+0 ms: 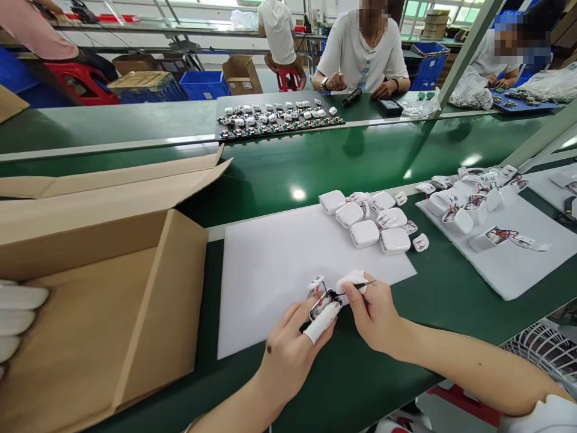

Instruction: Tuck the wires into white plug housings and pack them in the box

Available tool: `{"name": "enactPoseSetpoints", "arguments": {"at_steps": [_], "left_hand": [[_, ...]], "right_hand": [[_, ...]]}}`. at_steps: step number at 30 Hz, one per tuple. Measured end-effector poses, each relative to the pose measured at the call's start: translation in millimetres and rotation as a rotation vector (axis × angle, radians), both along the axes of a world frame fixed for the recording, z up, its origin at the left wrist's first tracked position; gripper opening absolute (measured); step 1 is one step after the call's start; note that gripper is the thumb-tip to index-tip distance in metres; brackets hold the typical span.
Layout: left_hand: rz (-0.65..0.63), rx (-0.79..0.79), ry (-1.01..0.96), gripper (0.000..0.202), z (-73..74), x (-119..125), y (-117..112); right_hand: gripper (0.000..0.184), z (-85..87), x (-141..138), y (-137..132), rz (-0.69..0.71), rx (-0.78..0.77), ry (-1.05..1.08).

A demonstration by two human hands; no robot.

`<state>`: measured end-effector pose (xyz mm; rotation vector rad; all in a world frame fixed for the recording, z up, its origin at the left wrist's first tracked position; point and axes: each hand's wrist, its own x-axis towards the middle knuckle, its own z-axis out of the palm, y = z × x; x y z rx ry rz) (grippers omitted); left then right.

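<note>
My left hand point(288, 349) is closed around a small open white plastic casing point(321, 305), with red and black wires coming out of its open end. A small white end piece point(315, 285) hangs on these wires beside the casing. My right hand point(372, 310) pinches slim dark tweezers point(363, 284), whose tip is at the black wires by the casing's opening. White finger covers sit on fingers of both hands. Beyond my hands, several closed white casings point(364, 233) and small end pieces point(421, 242) lie on a white sheet point(256, 270).
At left stands an open cardboard box point(180, 313) with white items inside. A second sheet point(509, 276) on the right bears more wired casings point(475, 207). Past the green conveyor belt point(279, 162), a tray of circuit boards point(279, 123) lies before a seated co-worker point(360, 54).
</note>
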<state>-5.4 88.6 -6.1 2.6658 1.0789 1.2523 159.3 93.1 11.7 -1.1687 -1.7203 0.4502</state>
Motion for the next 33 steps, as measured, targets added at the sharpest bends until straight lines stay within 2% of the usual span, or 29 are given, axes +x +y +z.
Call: {"name": "enactPoseSetpoints", "arguments": {"at_steps": [4,8,11,16,19,23,26,30,33], "left_hand": [[0.044,-0.11,-0.07,0.016,-3.2,-0.9,0.1],[0.093,-0.23,-0.138,0.033,-9.8,-2.8,-4.4],[0.039,-0.194,-0.122,0.04,-10.9,-2.9,-5.4],[0.014,-0.14,-0.08,0.038,-5.6,-0.5,-3.2],[0.003,-0.14,-0.061,0.042,-3.3,-0.3,-3.2],[-0.005,-0.142,-0.047,0.049,-3.7,-1.5,-4.0],[-0.005,-0.157,-0.044,0.05,-5.2,-2.0,-3.9],[0.005,-0.142,-0.047,0.047,-6.1,-1.9,-3.5],[0.003,-0.137,-0.039,0.049,-5.7,-1.7,-3.5]], "right_hand": [[0.038,0.6,-1.4,0.8,-0.021,-0.023,-0.05],[0.041,2.5,-3.5,1.8,-0.028,0.027,-0.097],[0.042,10.9,-0.1,3.8,-0.023,0.1,-0.12],[0.039,25.7,12.3,3.4,-0.145,0.258,0.026],[0.037,21.4,13.4,2.1,-0.09,0.274,0.016],[0.035,5.4,5.1,3.8,-0.003,0.287,-0.047],[0.035,-3.2,-2.0,5.5,-0.008,0.239,-0.018],[0.036,-3.4,-3.6,5.4,-0.059,0.168,-0.073],[0.037,2.7,0.6,4.7,-0.078,0.241,-0.103]]}}
